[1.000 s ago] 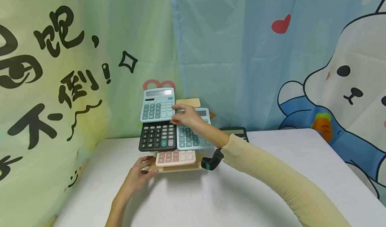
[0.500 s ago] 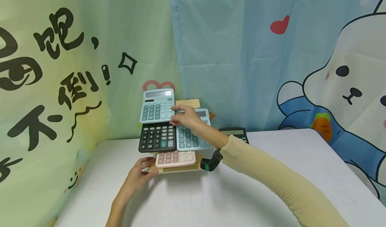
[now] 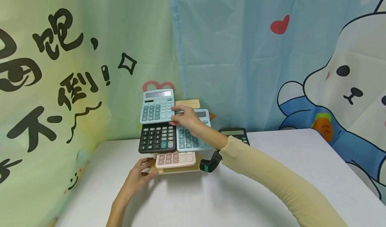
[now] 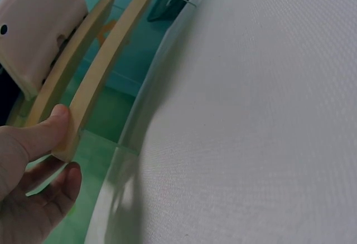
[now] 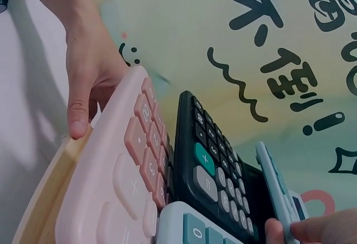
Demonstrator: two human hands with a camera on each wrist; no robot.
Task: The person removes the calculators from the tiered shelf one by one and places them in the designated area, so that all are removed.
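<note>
A wooden slatted rack carries several calculators in tilted tiers. My left hand holds the rack's front left corner; in the left wrist view its thumb lies on the front slat, with fingers beneath. Between thumb and fingers, my right hand pinches the lower right edge of a light blue calculator, the topmost one. Below that calculator is a black calculator. Beside the black one leans a second light blue calculator, partly covered by my right hand and forearm. A pink calculator occupies the front tier.
Behind my right forearm, another black calculator shows partly, right of the rack. A bare wooden slat stands at the back. The white table ends at a printed curtain.
</note>
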